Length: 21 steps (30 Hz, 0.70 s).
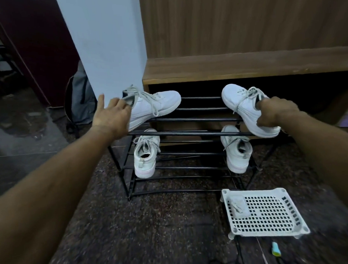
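Observation:
A black metal shoe rack [181, 132] stands on the dark floor. Two white sneakers lie on its top bars. My left hand [111, 116] pinches the heel collar of the left top sneaker [154, 106], index finger pointing up. My right hand [275, 112] grips the heel of the right top sneaker [245, 106], fingers inside its opening, thumb under the sole. Two more white sneakers stand on the lower shelf, the left lower sneaker [145, 155] and the right lower sneaker [236, 151], heels towards me.
A white perforated plastic tray [272, 213] with a grey cloth [238, 206] lies on the floor at front right. A wooden bench [246, 64] sits behind the rack. A grey bag [80, 102] leans by the white pillar [107, 45]. Cables and a small green-blue item [276, 249] lie near the bottom edge.

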Each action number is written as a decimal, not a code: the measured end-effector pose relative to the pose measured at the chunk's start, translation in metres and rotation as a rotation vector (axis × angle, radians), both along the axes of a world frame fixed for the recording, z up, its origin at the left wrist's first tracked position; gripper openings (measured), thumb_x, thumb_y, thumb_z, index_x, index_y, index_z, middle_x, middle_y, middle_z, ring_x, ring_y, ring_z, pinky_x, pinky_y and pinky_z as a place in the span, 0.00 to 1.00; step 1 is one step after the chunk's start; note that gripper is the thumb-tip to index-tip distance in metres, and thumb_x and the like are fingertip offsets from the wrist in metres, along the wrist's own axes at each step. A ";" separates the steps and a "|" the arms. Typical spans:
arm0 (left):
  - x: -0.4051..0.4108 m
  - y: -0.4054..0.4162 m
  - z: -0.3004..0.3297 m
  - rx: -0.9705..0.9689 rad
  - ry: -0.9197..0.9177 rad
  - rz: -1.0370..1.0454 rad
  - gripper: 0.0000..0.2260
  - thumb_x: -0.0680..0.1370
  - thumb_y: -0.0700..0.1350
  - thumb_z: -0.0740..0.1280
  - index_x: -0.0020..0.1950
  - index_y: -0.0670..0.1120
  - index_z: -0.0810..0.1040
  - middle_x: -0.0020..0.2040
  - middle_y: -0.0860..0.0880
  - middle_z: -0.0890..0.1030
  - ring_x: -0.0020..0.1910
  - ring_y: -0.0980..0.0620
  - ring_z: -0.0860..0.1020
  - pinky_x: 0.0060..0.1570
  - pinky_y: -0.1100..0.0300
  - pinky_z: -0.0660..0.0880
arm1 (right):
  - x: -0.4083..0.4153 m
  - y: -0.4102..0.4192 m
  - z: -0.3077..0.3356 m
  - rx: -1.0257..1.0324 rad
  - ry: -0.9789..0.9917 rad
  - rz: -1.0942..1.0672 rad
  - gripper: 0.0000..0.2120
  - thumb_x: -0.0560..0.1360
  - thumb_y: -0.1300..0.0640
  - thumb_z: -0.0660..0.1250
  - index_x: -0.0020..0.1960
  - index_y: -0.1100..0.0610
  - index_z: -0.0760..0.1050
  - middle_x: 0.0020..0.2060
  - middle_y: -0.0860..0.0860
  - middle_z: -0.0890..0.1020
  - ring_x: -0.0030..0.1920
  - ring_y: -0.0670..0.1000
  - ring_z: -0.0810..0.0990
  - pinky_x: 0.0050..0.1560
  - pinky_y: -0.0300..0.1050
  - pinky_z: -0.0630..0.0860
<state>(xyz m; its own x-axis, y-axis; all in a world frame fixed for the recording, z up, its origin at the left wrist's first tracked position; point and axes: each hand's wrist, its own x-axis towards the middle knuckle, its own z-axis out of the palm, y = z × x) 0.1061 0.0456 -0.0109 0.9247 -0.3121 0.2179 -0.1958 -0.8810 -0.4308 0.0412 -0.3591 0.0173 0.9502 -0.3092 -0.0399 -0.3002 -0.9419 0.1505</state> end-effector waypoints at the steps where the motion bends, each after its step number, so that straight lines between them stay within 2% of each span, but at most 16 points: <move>1: 0.003 -0.003 0.003 0.023 0.003 0.007 0.23 0.75 0.48 0.65 0.69 0.46 0.68 0.66 0.46 0.70 0.70 0.45 0.64 0.73 0.36 0.45 | 0.001 0.001 0.001 0.011 -0.007 -0.004 0.26 0.72 0.50 0.69 0.68 0.53 0.71 0.63 0.58 0.75 0.58 0.62 0.76 0.54 0.53 0.74; 5: 0.002 -0.008 0.013 0.094 -0.018 -0.025 0.16 0.75 0.47 0.64 0.63 0.49 0.73 0.62 0.48 0.75 0.65 0.47 0.70 0.72 0.46 0.55 | -0.003 0.003 0.002 0.008 -0.052 0.008 0.26 0.71 0.50 0.72 0.67 0.52 0.72 0.62 0.57 0.76 0.59 0.61 0.77 0.53 0.52 0.75; 8: -0.009 -0.013 0.018 0.087 -0.047 -0.108 0.13 0.74 0.48 0.64 0.58 0.51 0.76 0.59 0.50 0.78 0.62 0.48 0.72 0.64 0.53 0.62 | -0.008 0.008 0.002 0.027 -0.104 0.033 0.29 0.70 0.49 0.74 0.69 0.49 0.72 0.63 0.57 0.76 0.60 0.61 0.76 0.54 0.51 0.74; 15: -0.051 -0.031 0.038 0.054 -0.032 -0.192 0.12 0.72 0.48 0.65 0.55 0.52 0.78 0.54 0.50 0.78 0.59 0.48 0.73 0.60 0.55 0.64 | -0.032 0.041 0.017 0.138 -0.239 0.110 0.26 0.70 0.46 0.73 0.66 0.51 0.74 0.59 0.57 0.78 0.58 0.61 0.77 0.50 0.49 0.72; 21: -0.099 -0.045 0.057 0.008 -0.028 -0.263 0.09 0.70 0.47 0.66 0.50 0.52 0.77 0.50 0.52 0.79 0.55 0.49 0.75 0.58 0.56 0.63 | -0.072 0.076 0.033 0.129 -0.249 0.226 0.22 0.71 0.46 0.71 0.61 0.53 0.76 0.57 0.57 0.79 0.55 0.61 0.78 0.50 0.50 0.75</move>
<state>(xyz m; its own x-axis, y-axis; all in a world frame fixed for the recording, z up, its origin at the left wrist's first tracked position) 0.0069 0.0006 0.0463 0.8053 -0.5424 0.2393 -0.4052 -0.7982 -0.4458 -0.0303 -0.2831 0.0503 0.9794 -0.0980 0.1764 -0.0950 -0.9952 -0.0255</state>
